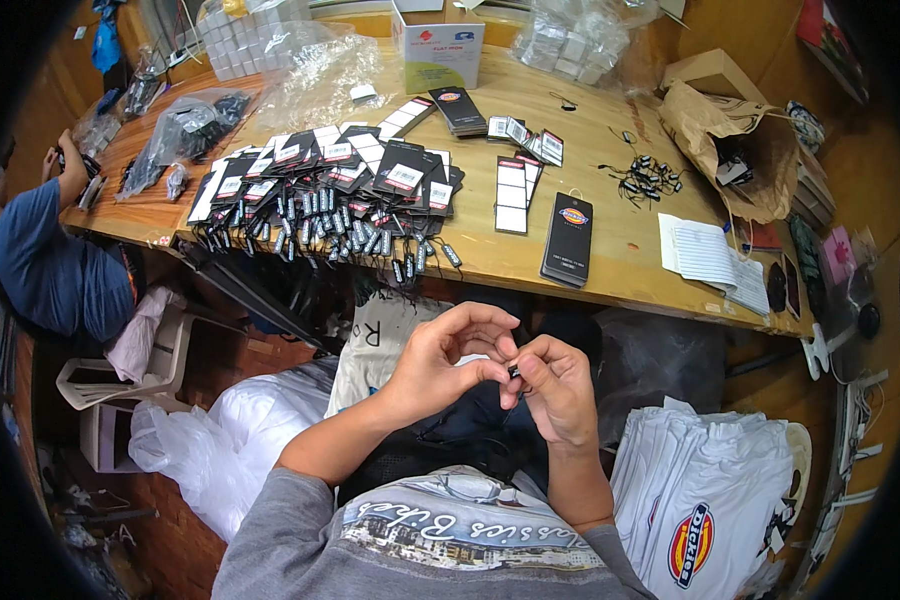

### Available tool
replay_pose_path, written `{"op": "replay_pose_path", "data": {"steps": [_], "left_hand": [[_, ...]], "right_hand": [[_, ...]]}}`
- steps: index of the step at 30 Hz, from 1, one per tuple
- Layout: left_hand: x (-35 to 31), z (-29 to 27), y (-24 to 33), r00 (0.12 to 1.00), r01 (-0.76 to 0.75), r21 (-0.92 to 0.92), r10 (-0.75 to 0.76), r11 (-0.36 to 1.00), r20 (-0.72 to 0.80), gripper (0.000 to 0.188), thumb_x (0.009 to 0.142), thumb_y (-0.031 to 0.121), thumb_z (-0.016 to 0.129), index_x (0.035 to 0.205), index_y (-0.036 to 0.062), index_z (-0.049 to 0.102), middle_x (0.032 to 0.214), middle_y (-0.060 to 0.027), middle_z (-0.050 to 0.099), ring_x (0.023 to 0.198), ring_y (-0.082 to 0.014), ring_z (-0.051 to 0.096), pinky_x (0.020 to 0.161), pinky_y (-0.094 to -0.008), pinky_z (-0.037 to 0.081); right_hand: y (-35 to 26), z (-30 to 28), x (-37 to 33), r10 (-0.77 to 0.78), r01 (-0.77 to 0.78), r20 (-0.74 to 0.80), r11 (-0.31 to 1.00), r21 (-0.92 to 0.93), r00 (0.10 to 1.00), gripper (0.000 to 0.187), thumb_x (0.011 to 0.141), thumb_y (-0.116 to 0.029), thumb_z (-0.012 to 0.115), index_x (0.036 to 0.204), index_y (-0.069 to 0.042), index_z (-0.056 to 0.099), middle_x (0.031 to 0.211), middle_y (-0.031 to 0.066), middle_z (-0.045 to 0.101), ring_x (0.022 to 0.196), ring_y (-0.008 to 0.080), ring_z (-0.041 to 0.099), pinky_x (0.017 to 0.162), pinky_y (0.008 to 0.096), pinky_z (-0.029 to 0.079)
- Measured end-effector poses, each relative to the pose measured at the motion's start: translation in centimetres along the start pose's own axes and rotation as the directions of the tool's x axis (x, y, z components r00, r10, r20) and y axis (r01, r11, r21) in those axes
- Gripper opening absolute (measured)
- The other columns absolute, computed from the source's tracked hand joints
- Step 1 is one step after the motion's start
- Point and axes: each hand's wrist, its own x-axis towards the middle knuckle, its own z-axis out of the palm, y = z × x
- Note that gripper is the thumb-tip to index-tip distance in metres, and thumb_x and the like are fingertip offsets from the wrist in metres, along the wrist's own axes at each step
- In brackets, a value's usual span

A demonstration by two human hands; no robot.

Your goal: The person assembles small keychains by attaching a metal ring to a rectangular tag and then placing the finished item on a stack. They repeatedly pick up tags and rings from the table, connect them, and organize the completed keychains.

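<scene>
My left hand (pixel 458 352) and my right hand (pixel 562 392) meet in front of my chest, below the table's front edge. Between their fingertips is a small black piece (pixel 514 371), mostly hidden; it resembles the black string seals on the table. The right thumb and forefinger pinch it, and the left thumb and fingertips close on it from the other side. Ahead on the table lies a stack of black hang tags (pixel 568 240). To its left spreads a large heap of black and white tags (pixel 340 170), with their string seals (pixel 360 236) hanging over the front edge.
Loose black string seals (pixel 648 180) lie farther right, near a brown paper bag (pixel 730 150) and a lined notebook (pixel 705 255). A cardboard box (pixel 438 50) stands at the back. Folded white shirts (pixel 705 490) are stacked at my right. Another person (pixel 60 260) sits at far left.
</scene>
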Motion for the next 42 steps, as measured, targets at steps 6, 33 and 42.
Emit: {"op": "replay_pose_path", "data": {"steps": [6,33,42], "left_hand": [[-0.2,-0.3,-0.2,0.999,-0.032,0.063,0.031,0.998,0.015,0.039,0.066,-0.006,0.062,0.102,-0.0033,0.046,0.089,-0.0078,0.051,0.083,-0.013,0.052,0.072,-0.0239,0.045],[8.9,-17.0,7.2,0.964,-0.189,0.971,0.161,-0.148,0.213,0.021,0.061,-0.006,0.054,0.079,0.0047,0.058,0.082,-0.0089,0.054,0.082,-0.0277,0.045,0.073,-0.0334,0.039],[19.1,-11.0,1.8,0.977,-0.199,0.957,-0.029,0.21,0.209,0.058,0.059,0.037,0.07,0.101,0.0005,0.052,0.105,-0.0187,0.046,0.102,-0.0317,0.04,0.087,-0.0364,0.035]], "right_hand": [[0.0,0.5,0.1,0.001,-0.001,-0.006,0.999,-0.033,1.0,0.011,0.078,-0.008,0.056,0.079,0.003,0.054,0.062,0.0068,0.055,0.051,0.0112,0.052,0.047,0.0198,0.043],[-0.4,4.6,9.9,-0.206,0.652,0.619,0.193,-0.733,0.758,0.009,0.069,-0.007,0.059,0.076,-0.001,0.058,0.074,0.0119,0.058,0.065,0.0231,0.056,0.06,0.0308,0.044],[-10.4,-11.6,26.0,-0.269,-0.134,-0.143,0.052,-0.99,0.952,0.028,0.067,-0.02,0.065,0.088,-0.002,0.061,0.082,0.0163,0.06,0.077,0.0248,0.058,0.071,0.0313,0.044]]}}
